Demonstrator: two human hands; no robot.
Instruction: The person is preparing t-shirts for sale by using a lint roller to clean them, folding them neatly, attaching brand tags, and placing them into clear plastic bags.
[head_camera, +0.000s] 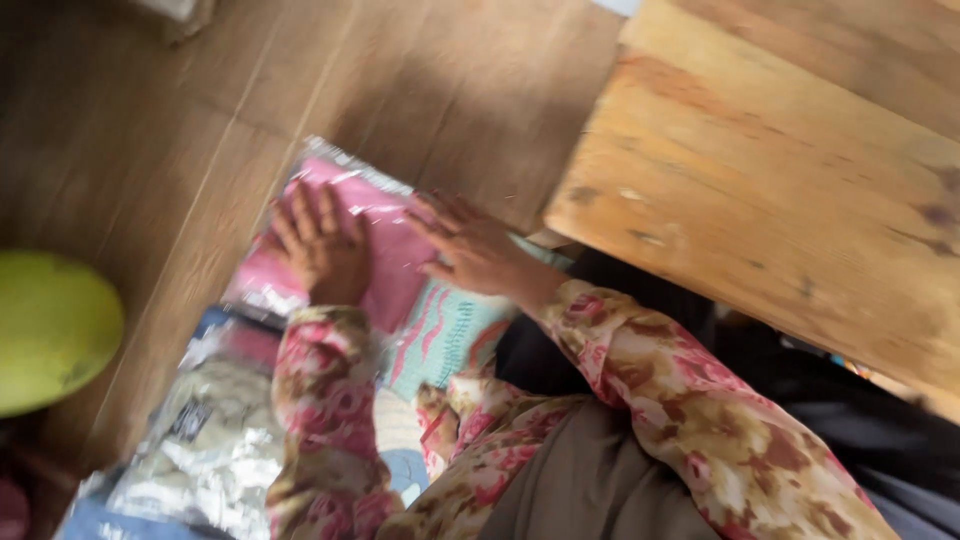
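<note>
Both hands press flat, fingers spread apart, on a pink garment sealed in a clear plastic bag (385, 235) lying on the wooden floor (200, 130): left hand (320, 245) at 9 o'clock, right hand (475, 250) at 3 o'clock. A wooden worktop (780, 180) stands at 2 o'clock.

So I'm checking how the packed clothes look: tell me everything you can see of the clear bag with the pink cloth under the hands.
The clear plastic bag lies flat on the wooden floor, crinkled and glossy, its far corner toward the top of the view. Folded pink cloth fills it. The left hand and right hand both press on it, palms down and fingers spread. Its near end meets a teal and pink patterned piece. The view is blurred, so no seal shows.
</note>
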